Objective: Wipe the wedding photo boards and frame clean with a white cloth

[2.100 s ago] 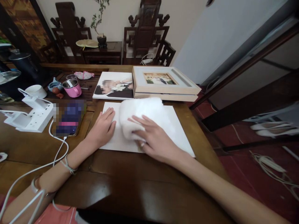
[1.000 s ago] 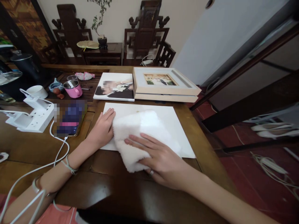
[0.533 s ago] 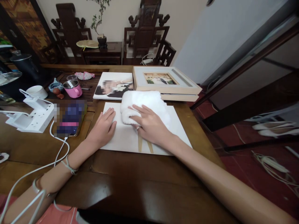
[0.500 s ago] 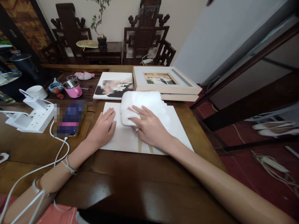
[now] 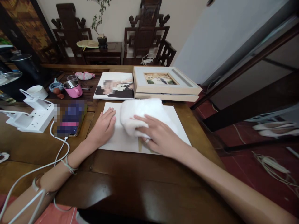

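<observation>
A white flat panel (image 5: 121, 144) lies on the wooden table, with a tan strip (image 5: 140, 145) showing near its front edge. My left hand (image 5: 104, 127) rests flat on the panel's left side, fingers stretched out and nothing held. On the panel's middle, a folded fluffy white towel (image 5: 142, 109) sits under my right hand (image 5: 161, 135). The fingers of that hand press over the towel's front fold, and the thumb is tucked near its lower edge. Most of the panel's right half is covered by the towel and my right hand.
Behind the panel lie a photo print (image 5: 116, 87) and stacked picture frames (image 5: 168, 88). To the left are a phone (image 5: 70, 119) on a charging cable, a white power strip (image 5: 38, 119), a pink mug (image 5: 73, 89) and a white cup (image 5: 37, 92). The table's right edge drops to a red floor.
My right hand has drawn the towel a little nearer to me and to the right over the panel. The left hand has stayed in place.
</observation>
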`<state>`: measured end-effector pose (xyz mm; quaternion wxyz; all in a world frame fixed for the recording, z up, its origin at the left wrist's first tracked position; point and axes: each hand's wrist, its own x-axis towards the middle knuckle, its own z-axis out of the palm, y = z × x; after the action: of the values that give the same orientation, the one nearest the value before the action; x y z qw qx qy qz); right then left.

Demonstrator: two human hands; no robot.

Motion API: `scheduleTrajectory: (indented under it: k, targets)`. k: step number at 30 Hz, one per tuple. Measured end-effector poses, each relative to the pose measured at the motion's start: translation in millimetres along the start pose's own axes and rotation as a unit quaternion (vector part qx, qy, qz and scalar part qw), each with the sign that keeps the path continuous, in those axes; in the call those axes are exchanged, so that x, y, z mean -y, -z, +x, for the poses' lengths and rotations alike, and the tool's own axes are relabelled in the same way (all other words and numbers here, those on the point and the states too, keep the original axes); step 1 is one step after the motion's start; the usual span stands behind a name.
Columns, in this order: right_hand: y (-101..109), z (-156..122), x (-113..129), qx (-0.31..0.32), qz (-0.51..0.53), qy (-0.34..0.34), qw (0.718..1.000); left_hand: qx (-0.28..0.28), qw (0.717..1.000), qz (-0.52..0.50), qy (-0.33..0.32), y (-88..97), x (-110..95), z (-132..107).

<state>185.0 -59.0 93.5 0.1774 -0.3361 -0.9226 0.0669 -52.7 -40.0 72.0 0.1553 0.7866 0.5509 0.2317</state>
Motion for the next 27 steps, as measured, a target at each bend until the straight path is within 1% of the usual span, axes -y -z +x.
scheduleTrajectory:
  k: [2, 4, 6, 9, 13, 15, 17, 20, 22, 25, 27]
  targets:
    - [-6.8, 10.0, -9.0, -0.021, -0.022, -0.023, 0.999, -0.006, 1.000, -0.007, 0.000, -1.0, -1.1, -2.6]
    - [-13.8, 19.2, -10.8, -0.037, -0.039, -0.043, 0.998, -0.014, 1.000, -0.015, -0.001, -2.2, -1.2, -3.3]
    - [-18.5, 24.9, -5.1, -0.041, -0.046, -0.052, 0.997, -0.027, 0.999, -0.024, -0.004, -3.2, -0.9, -2.2]
    - [-19.0, 21.9, 13.4, -0.002, -0.012, -0.021, 1.000, -0.059, 0.997, -0.043, -0.011, -2.1, -1.4, 0.3]
    - [-6.6, 0.7, 41.9, 0.060, 0.075, 0.055, 0.994, -0.111, 0.991, -0.077, -0.010, 3.8, -4.7, 1.0]
    - [5.2, -10.2, 50.5, 0.088, 0.116, 0.088, 0.985, -0.115, 0.989, -0.092, -0.004, 5.9, -5.8, 1.6]
    - [18.9, -17.9, 51.7, 0.110, 0.143, 0.099, 0.979, -0.100, 0.990, -0.097, 0.003, 5.8, -5.1, 3.4]
    - [35.1, -24.0, 38.2, 0.104, 0.149, 0.075, 0.981, -0.058, 0.995, -0.076, 0.013, 4.0, -1.7, 5.6]
    - [37.8, -25.8, 21.3, 0.084, 0.122, 0.033, 0.988, -0.017, 0.999, -0.044, 0.012, 4.7, 0.3, 4.0]
    - [28.2, -25.9, -7.3, 0.039, 0.055, -0.035, 0.997, 0.035, 0.999, 0.017, -0.003, 8.8, -0.1, -3.4]
    - [17.2, -24.3, -21.9, 0.003, 0.026, -0.045, 0.999, 0.048, 0.998, 0.047, -0.011, 10.6, -1.9, -8.2]
